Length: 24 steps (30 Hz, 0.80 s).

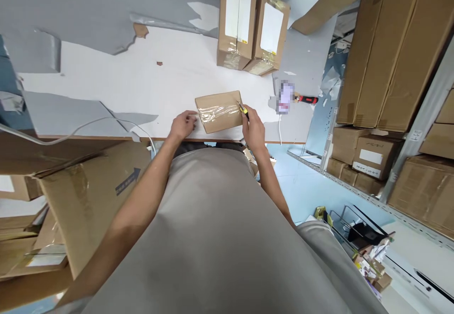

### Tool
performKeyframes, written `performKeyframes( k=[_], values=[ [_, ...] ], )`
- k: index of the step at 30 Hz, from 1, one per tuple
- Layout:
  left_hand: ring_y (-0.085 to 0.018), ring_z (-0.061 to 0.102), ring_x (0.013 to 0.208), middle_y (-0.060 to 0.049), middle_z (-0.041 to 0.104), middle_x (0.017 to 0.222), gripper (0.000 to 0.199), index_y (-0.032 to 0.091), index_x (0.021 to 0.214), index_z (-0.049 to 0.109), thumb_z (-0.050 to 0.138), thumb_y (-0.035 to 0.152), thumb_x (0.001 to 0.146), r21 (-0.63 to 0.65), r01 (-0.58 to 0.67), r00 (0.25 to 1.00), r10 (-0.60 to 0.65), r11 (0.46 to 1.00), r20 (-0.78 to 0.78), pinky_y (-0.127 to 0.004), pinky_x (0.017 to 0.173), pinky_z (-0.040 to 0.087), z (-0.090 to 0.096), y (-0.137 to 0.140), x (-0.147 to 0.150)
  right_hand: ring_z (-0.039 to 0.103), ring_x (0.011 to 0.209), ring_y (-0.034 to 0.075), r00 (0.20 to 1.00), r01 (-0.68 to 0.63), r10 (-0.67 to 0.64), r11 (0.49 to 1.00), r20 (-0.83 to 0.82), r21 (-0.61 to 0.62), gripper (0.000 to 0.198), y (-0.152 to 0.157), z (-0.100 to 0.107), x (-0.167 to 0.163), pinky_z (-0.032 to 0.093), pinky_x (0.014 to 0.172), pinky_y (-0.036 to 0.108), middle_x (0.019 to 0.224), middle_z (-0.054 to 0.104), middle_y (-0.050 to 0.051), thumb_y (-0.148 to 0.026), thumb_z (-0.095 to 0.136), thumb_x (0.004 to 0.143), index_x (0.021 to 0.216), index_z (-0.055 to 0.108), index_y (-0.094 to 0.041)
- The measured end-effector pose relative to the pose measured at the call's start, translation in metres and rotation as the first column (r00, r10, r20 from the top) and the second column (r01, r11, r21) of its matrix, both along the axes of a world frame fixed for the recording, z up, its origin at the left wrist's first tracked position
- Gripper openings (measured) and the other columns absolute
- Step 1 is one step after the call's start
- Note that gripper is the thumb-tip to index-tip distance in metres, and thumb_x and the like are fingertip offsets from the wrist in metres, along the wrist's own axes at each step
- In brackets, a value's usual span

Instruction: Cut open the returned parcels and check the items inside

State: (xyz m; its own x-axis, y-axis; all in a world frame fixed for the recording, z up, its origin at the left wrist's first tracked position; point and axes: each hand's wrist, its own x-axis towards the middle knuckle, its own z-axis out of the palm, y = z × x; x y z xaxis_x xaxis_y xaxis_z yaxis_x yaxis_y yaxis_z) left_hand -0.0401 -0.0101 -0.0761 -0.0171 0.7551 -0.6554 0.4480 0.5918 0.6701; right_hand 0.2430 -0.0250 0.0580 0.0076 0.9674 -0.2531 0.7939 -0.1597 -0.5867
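Note:
A small brown cardboard box (pixel 225 100) with shiny clear tape across it lies near the table's front edge. My right hand (pixel 254 127), at the box's right end, is closed round a yellow and black utility knife (pixel 244 109). The knife's tip points at the taped top, close to the right edge; whether it touches the tape is too small to tell. At the box's left end is my left hand (pixel 183 125), its fingers partly stretched towards the cardboard and holding nothing. Its fingertips are at or just beside the box's edge.
Two taller labelled cartons (pixel 237 21) stand behind the box. To the right lie a blurred-out phone-like object (pixel 285 97) on a white cable and a red-black handled tool (pixel 308 100). A large open carton (pixel 95 200) is below left; shelves of boxes (pixel 376 54) rise at right.

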Motion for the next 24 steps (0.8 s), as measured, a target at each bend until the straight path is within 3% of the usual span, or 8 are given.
performKeyframes(
  k=[2,4,7,9,11,15,20,24],
  values=[
    [-0.021,0.069,0.071,-0.004,0.076,0.083,0.031,0.019,0.12,0.078,0.066,0.042,0.103,-0.007,-0.099,0.991,0.098,0.995,-0.093,-0.036,0.083,0.064,0.0,0.002,-0.014,0.069,0.153,0.029,0.999,0.009,-0.008,1.0,0.05,-0.017,0.052,-0.001,0.0,-0.009,0.054,0.133,0.05,0.166,0.072,0.015,-0.037,0.031,0.128,0.165,0.066,-0.026],
    [-0.02,0.069,0.069,-0.003,0.075,0.082,0.032,0.021,0.122,0.079,0.064,0.044,0.106,0.062,-0.176,0.978,0.181,0.983,-0.104,-0.033,0.081,0.064,0.001,0.006,-0.027,0.068,0.154,0.029,0.996,0.02,-0.019,1.0,0.082,-0.015,0.053,-0.003,0.0,-0.013,0.053,0.134,0.051,0.167,0.072,0.015,-0.034,0.03,0.128,0.166,0.066,-0.026],
    [-0.022,0.079,0.086,-0.01,0.085,0.113,0.034,0.025,0.129,0.079,0.069,0.045,0.103,0.195,-0.232,0.973,0.226,0.953,0.052,-0.034,0.084,0.068,0.01,0.018,-0.035,0.067,0.156,0.028,0.995,0.007,-0.007,1.0,0.101,0.001,0.053,-0.003,-0.001,-0.013,0.052,0.136,0.049,0.168,0.071,0.015,-0.031,0.031,0.127,0.166,0.065,-0.024],
    [-0.025,0.083,0.107,-0.012,0.084,0.137,0.035,0.028,0.131,0.081,0.073,0.044,0.101,0.287,-0.235,0.969,0.199,0.929,0.147,-0.038,0.095,0.07,0.022,0.027,-0.03,0.068,0.155,0.028,0.993,-0.008,0.007,1.0,0.121,0.003,0.053,-0.001,-0.001,-0.011,0.053,0.135,0.049,0.167,0.072,0.016,-0.029,0.031,0.126,0.166,0.065,-0.024],
    [-0.027,0.082,0.12,-0.011,0.084,0.143,0.036,0.027,0.131,0.083,0.076,0.044,0.1,0.358,-0.199,0.968,0.127,0.912,0.216,-0.041,0.104,0.07,0.038,0.034,-0.02,0.07,0.152,0.029,0.986,-0.012,0.013,1.0,0.165,-0.009,0.053,0.001,0.002,-0.01,0.056,0.132,0.048,0.165,0.071,0.017,-0.028,0.033,0.126,0.168,0.066,-0.024],
    [-0.026,0.084,0.109,-0.01,0.089,0.13,0.034,0.024,0.12,0.087,0.085,0.049,0.097,0.402,-0.092,0.961,-0.025,0.911,0.277,-0.041,0.102,0.071,0.064,0.042,-0.004,0.078,0.137,0.034,0.943,0.022,0.001,0.998,0.333,-0.065,0.053,0.002,0.018,-0.017,0.065,0.117,0.049,0.162,0.065,0.019,-0.031,0.04,0.126,0.172,0.066,-0.03],
    [-0.026,0.084,0.099,-0.007,0.09,0.119,0.024,0.026,0.106,0.087,0.092,0.044,0.091,0.379,-0.037,0.953,-0.081,0.925,0.291,-0.04,0.094,0.072,0.065,0.052,-0.004,0.081,0.13,0.034,0.936,-0.011,0.035,0.998,0.351,-0.069,0.053,-0.016,0.048,-0.054,0.067,0.112,0.047,0.15,0.075,0.017,-0.04,0.041,0.128,0.175,0.064,-0.032],
    [-0.027,0.083,0.099,-0.006,0.09,0.113,0.027,0.027,0.104,0.086,0.095,0.048,0.09,0.371,-0.002,0.942,-0.122,0.928,0.311,-0.041,0.094,0.071,0.063,0.061,-0.007,0.081,0.137,0.033,0.957,-0.064,0.104,0.986,0.272,-0.153,0.049,-0.028,0.054,-0.095,0.066,0.115,0.043,0.152,0.083,0.014,-0.046,0.047,0.129,0.168,0.071,-0.027]
  ],
)
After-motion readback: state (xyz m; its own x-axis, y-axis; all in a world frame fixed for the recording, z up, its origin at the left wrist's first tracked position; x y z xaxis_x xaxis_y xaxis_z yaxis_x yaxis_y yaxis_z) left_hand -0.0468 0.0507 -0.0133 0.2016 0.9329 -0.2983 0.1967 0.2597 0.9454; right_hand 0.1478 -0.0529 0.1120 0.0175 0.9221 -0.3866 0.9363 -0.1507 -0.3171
